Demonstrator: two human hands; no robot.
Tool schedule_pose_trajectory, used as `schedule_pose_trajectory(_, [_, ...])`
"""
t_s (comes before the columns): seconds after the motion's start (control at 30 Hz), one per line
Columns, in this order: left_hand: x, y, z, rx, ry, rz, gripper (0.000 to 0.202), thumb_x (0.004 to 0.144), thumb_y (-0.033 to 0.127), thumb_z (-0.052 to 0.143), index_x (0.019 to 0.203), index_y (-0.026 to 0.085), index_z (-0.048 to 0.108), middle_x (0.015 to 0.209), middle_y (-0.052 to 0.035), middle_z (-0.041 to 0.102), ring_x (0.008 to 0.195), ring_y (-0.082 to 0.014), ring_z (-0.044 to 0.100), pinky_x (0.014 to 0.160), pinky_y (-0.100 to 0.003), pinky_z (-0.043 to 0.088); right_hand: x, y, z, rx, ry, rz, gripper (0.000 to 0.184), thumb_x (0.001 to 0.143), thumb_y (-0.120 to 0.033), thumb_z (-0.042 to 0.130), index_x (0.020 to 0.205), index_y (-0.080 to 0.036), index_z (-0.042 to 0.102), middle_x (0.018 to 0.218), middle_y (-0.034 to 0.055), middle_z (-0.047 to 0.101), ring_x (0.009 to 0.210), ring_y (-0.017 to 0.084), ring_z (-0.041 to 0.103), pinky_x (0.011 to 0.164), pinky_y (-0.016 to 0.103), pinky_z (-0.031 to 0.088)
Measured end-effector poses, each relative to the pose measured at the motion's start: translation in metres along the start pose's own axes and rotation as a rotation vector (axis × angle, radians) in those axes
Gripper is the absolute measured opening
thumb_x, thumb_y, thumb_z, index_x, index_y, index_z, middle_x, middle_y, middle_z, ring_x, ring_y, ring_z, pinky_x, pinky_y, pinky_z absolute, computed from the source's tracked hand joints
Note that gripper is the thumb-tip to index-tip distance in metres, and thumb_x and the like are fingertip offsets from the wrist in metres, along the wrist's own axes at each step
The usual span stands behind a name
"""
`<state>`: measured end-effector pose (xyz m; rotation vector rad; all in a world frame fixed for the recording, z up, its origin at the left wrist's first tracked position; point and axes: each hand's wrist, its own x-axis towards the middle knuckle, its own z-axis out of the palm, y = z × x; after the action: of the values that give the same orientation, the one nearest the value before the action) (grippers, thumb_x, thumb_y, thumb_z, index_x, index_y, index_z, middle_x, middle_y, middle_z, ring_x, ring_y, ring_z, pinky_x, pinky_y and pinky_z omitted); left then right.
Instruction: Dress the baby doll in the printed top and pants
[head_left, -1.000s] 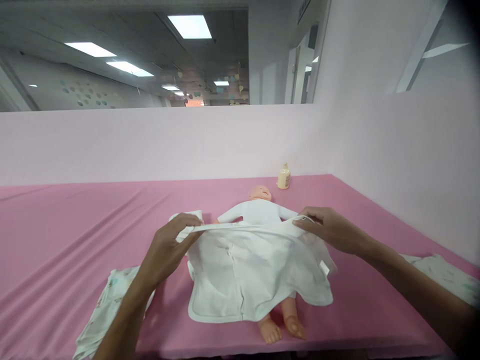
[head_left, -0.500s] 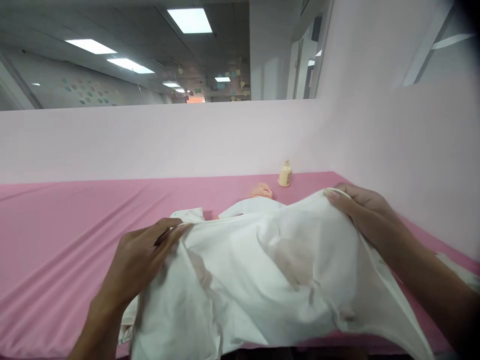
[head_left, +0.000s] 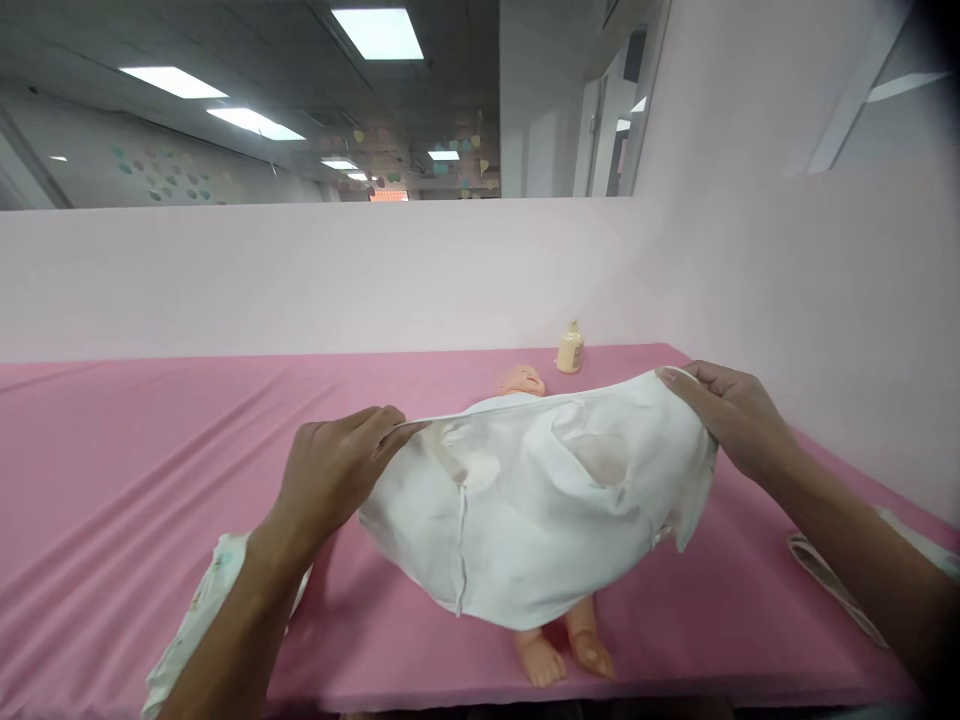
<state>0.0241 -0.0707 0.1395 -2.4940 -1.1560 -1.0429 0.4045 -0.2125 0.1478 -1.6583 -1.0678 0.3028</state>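
A white baby garment [head_left: 532,510] hangs stretched between my two hands, with a thin tie dangling down its left part. My left hand [head_left: 345,455] is closed on its upper left edge. At the upper right corner, my right hand [head_left: 731,410] pinches the cloth between thumb and fingers. Behind and below the garment lies a baby doll. Its head [head_left: 521,380] shows above the cloth's top edge and its feet [head_left: 546,660] stick out beneath the hem. The doll's trunk is hidden by the garment.
A pink sheet [head_left: 150,480] covers the table against a pale wall. A cream pump bottle [head_left: 570,350] stands at the back. White printed cloth [head_left: 199,615] lies partly under my left forearm. A folded cloth [head_left: 832,585] lies by my right forearm. A window [head_left: 247,110] is above.
The garment has been raised and drawn out flatter, so its lower edge no longer hangs near the table's front and the doll's feet show. My left hand has moved right and slightly up.
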Motion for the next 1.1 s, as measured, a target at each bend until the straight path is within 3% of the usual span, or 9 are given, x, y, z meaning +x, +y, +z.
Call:
schedule_pose_trajectory(0.1, [0.008, 0.013, 0.005, -0.167, -0.186, -0.131, 0.032, 0.091, 0.051, 0.051, 0.081, 0.023, 0.062, 0.067, 0.0017, 0.063, 0.058, -0.0123, 0.051, 0.055, -0.023, 0.031, 0.006, 0.015, -0.004, -0.013, 0.043, -0.042, 0.043, 0.083, -0.062, 0.061, 0.072, -0.020, 0.058, 0.062, -0.0004, 0.052, 0.055, 0.012, 0.046, 0.046, 0.024, 0.037])
schedule_pose_trajectory(0.23, [0.012, 0.026, 0.008, -0.548, -0.356, -0.292, 0.039, 0.087, 0.057, 0.055, 0.076, 0.019, 0.058, 0.070, 0.0010, 0.058, 0.061, -0.0119, 0.051, 0.053, -0.021, 0.035, 0.013, 0.030, -0.001, -0.053, 0.060, -0.069, 0.042, 0.086, -0.058, 0.059, 0.068, -0.020, 0.055, 0.064, -0.0010, 0.050, 0.058, 0.012, 0.043, 0.050, 0.024, 0.035])
schedule_pose_trajectory(0.47, [0.009, 0.036, 0.021, -0.802, -0.450, -0.526, 0.043, 0.085, 0.061, 0.056, 0.079, 0.018, 0.055, 0.068, 0.0027, 0.049, 0.058, -0.0096, 0.044, 0.050, -0.019, 0.034, 0.020, 0.052, 0.020, -0.076, 0.009, 0.009, 0.042, 0.084, -0.055, 0.059, 0.065, -0.020, 0.049, 0.062, -0.0028, 0.043, 0.057, 0.011, 0.036, 0.049, 0.024, 0.029])
schedule_pose_trajectory(0.63, [-0.007, 0.028, 0.007, -0.853, -0.477, -0.597, 0.043, 0.083, 0.062, 0.057, 0.085, 0.019, 0.058, 0.073, 0.0012, 0.054, 0.060, -0.0104, 0.048, 0.050, -0.019, 0.037, 0.008, 0.049, 0.017, 0.077, -0.087, 0.073, 0.044, 0.084, -0.059, 0.059, 0.068, -0.019, 0.052, 0.066, -0.0017, 0.048, 0.059, 0.011, 0.041, 0.049, 0.022, 0.033])
schedule_pose_trajectory(0.7, [-0.014, 0.020, -0.006, -0.862, -0.426, -0.628, 0.043, 0.082, 0.062, 0.058, 0.085, 0.019, 0.058, 0.067, 0.0022, 0.051, 0.054, -0.0099, 0.044, 0.046, -0.019, 0.034, 0.001, 0.034, 0.013, 0.192, -0.150, 0.080, 0.044, 0.083, -0.061, 0.061, 0.071, -0.019, 0.052, 0.065, -0.0023, 0.046, 0.057, 0.011, 0.040, 0.047, 0.021, 0.034])
schedule_pose_trajectory(0.77, [-0.015, 0.010, -0.019, -0.820, -0.277, -0.631, 0.041, 0.081, 0.060, 0.060, 0.081, 0.019, 0.057, 0.063, 0.0028, 0.048, 0.052, -0.0094, 0.041, 0.044, -0.019, 0.032, -0.001, 0.015, 0.013, 0.304, -0.182, 0.081, 0.044, 0.081, -0.061, 0.064, 0.074, -0.020, 0.052, 0.064, -0.0031, 0.046, 0.055, 0.010, 0.040, 0.045, 0.020, 0.034])
schedule_pose_trajectory(0.87, [-0.001, -0.006, -0.026, -0.666, -0.106, -0.594, 0.039, 0.082, 0.058, 0.061, 0.082, 0.019, 0.060, 0.067, 0.0014, 0.053, 0.055, -0.0104, 0.043, 0.046, -0.020, 0.035, 0.012, -0.009, 0.023, 0.322, -0.143, 0.031, 0.040, 0.080, -0.059, 0.066, 0.078, -0.020, 0.056, 0.068, -0.0014, 0.052, 0.056, 0.010, 0.044, 0.046, 0.020, 0.036])
schedule_pose_trajectory(0.97, [0.024, -0.026, -0.002, -0.526, -0.120, -0.516, 0.042, 0.082, 0.060, 0.058, 0.089, 0.019, 0.064, 0.080, -0.0005, 0.063, 0.068, -0.0143, 0.053, 0.054, -0.022, 0.041, 0.039, -0.012, 0.045, 0.269, -0.101, 0.023, 0.035, 0.081, -0.054, 0.067, 0.077, -0.020, 0.060, 0.071, 0.0007, 0.058, 0.058, 0.011, 0.048, 0.047, 0.021, 0.037])
schedule_pose_trajectory(1.1, [0.049, -0.062, 0.067, -0.331, -0.306, -0.420, 0.046, 0.084, 0.061, 0.049, 0.081, 0.017, 0.062, 0.080, -0.0030, 0.066, 0.074, -0.0180, 0.057, 0.059, -0.024, 0.041, 0.067, 0.008, 0.078, 0.284, -0.144, 0.238, 0.025, 0.079, -0.040, 0.070, 0.073, -0.018, 0.062, 0.073, 0.0030, 0.062, 0.062, 0.013, 0.053, 0.051, 0.023, 0.041])
